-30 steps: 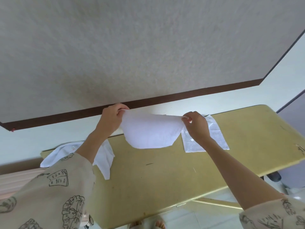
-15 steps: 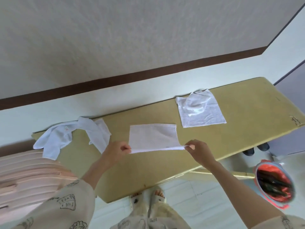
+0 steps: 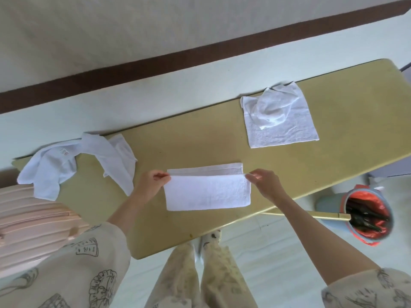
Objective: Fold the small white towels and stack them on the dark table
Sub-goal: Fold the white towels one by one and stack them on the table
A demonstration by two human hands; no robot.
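Table [image 3: 289, 165]: hands [image 3: 153, 183] pinching towel [image 3: 209, 192].

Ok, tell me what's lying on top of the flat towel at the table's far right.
A crumpled white towel lies on the flat towel, covering its far-left part; anything beneath is hidden.

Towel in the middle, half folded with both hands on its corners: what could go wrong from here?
1. The top layer of the towel stops short of the far edge, leaving a strip uncovered; the next fold may come out uneven unless the left hand and right hand square it.
2. The rumpled cloth at the left droops over the table edge and could slide off.
3. The towels at the far right lie unfolded, one bunched on the other.
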